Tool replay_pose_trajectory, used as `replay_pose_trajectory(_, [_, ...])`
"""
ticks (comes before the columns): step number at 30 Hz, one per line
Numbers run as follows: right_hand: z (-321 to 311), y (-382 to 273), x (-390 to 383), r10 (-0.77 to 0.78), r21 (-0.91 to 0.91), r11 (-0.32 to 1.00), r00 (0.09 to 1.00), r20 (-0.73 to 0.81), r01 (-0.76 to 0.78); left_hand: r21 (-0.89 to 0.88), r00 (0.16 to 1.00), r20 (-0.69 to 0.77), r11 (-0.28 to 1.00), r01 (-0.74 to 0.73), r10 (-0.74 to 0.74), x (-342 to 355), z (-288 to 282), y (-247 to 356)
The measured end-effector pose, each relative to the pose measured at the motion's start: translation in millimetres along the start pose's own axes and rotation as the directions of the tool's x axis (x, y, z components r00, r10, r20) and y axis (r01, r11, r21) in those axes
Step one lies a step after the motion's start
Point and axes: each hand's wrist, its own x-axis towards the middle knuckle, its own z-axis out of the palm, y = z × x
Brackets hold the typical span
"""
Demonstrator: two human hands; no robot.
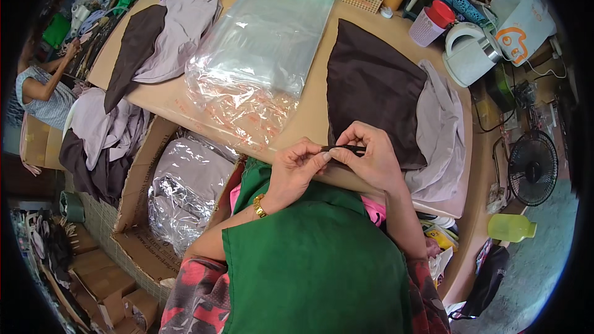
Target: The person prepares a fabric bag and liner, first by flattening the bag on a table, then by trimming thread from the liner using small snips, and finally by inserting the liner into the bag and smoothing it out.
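Observation:
Over the table's front edge, my left hand (301, 166) and my right hand (370, 156) are close together, fingers pinched. Both hold a thin black piece (343, 148), narrow and strip-like; I cannot make out its exact kind. Beyond my right hand lies a dark brown cloth (374, 89), partly over a pale mauve cloth (440, 130). A stack of clear plastic bags (272, 25) is spread flat at the middle of the table, its crinkled ends toward me. At the left, another brown piece (137, 46) lies beside pale mauve fabric (185, 31).
An open cardboard box (131, 195) with plastic-wrapped fabric (189, 179) stands by my left arm. More fabric (102, 130) hangs beyond it. A white kettle (467, 55), a pink cup (426, 29) and a fan (532, 167) are rightward. Another person (46, 89) is far left.

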Motion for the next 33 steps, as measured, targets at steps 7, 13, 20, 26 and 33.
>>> replay_pose_trajectory(7, [-10.2, 26.0, 9.7, 0.084, 0.276, 0.959, 0.995, -0.045, -0.068, -0.078, 0.994, 0.037, 0.991, 0.109, -0.107, -7.7, -18.0, 9.4])
replay_pose_trajectory(13, [-107.5, 97.3, 99.5, -0.067, -0.151, 0.988, 0.933, -0.355, 0.014, -0.286, 0.900, -0.394, 0.955, 0.075, -0.188, -23.7, -49.8, 6.2])
replay_pose_trajectory(20, [-163.9, 166.6, 220.9, 0.048, -0.608, 0.660, 0.833, -0.551, -0.440, 0.144, 0.952, -0.027, 0.941, 0.307, -0.306, -29.5, -56.5, -3.5])
replay_pose_trajectory(26, [-53.6, 117.5, 209.7, -0.134, -0.710, 0.703, 0.973, -0.186, -0.039, 0.259, 0.853, -0.098, 0.815, 0.519, -0.512, -32.9, -42.8, 17.0])
replay_pose_trajectory(33, [-174.9, -21.5, 175.9, -0.343, 0.543, 0.779, 0.938, -0.051, 0.314, 0.768, 0.889, 0.447, 0.470, -0.436, 0.094, 6.9, -67.2, 118.8])
